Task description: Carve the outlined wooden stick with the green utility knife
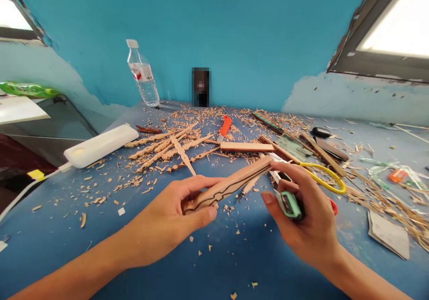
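Note:
My left hand (177, 215) is closed around the near end of a wooden strip (231, 181), its thumb along the near side. Dark wavy lines run along the strip's side, and it slants up to the right above the table. In my right hand (304, 210) sits a utility knife with a mint-green body (291, 205), held in the curled fingers and palm. The right index fingertip touches the strip's far end. Beyond the hands lie several carved wavy wooden sticks (164, 150), a plain wooden bar (247, 146) and a red-orange knife (225, 127).
Wood shavings cover much of the blue table (134, 273). A white power strip (102, 145) lies left, and a water bottle (144, 78) stands by the wall. Rightward are yellow-handled scissors (326, 181), a green ruler-like piece (267, 122), wood strips and folded paper (389, 234).

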A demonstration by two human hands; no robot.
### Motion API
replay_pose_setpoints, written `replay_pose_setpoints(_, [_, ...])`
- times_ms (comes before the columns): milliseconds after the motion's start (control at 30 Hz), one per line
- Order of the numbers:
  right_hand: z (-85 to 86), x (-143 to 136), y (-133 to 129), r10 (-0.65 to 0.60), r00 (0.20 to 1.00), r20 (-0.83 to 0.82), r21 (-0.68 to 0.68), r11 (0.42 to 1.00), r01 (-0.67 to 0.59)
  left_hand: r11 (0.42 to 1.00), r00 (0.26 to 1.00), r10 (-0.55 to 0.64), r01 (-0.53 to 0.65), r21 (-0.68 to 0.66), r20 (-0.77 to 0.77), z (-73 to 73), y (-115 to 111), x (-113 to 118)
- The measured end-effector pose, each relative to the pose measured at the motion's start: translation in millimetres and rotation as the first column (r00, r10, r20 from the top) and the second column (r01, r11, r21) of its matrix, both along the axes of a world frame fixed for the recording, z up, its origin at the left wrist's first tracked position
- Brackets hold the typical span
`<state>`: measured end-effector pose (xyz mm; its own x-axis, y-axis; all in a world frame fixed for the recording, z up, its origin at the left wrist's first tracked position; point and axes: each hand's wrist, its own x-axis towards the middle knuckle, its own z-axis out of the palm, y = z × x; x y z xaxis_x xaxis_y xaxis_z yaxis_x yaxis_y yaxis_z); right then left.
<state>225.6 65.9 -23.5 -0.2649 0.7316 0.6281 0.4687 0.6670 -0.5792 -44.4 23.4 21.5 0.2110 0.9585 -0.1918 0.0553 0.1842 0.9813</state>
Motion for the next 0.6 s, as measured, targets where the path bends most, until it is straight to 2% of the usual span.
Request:
replay_pose_setpoints(100, [-1.9, 1.3, -2.1, -0.034, 0.994, -0.101, 0.020, 0.999, 0.037, 0.976, 0.981, 0.193, -0.194, 0.094, 0.020, 5.6, 6.9, -7.8])
replay_pose_setpoints(233, [-0.9, -1.0, -3.5, -0.040, 0.987, -0.156, 0.099, 0.993, 0.056, 0.914, 0.931, 0.328, -0.355, 0.196, 0.159, 17.0, 9.4, -16.3])
replay_pose_setpoints(333, [-0.5, -3.6, -4.7, 0.002, 0.990, -0.144, 0.095, 0.995, 0.011, 0.888, 0.901, 0.338, -0.402, 0.226, 0.274, 22.7, 4.9, -17.9])
replay_pose_setpoints(433, [-0.7, -4.7, -6.5, -0.004, 0.992, -0.125, 0.132, 0.991, 0.021, 0.880, 0.882, 0.315, -0.410, 0.240, 0.351, 25.5, 0.8, -16.2])
replay_pose_setpoints(533, [1.3, -4.4, -6.3, -0.014, 0.997, -0.079, 0.159, 0.987, 0.026, 0.880, 0.873, 0.279, -0.399, 0.256, 0.400, 27.3, -0.9, -14.2])
replay_pose_setpoints(600, [6.1, -5.0, -4.5, 0.038, 0.999, -0.018, 0.143, 0.989, -0.035, 0.899, 0.883, 0.229, -0.353, 0.260, 0.409, 27.5, -2.1, -13.7])
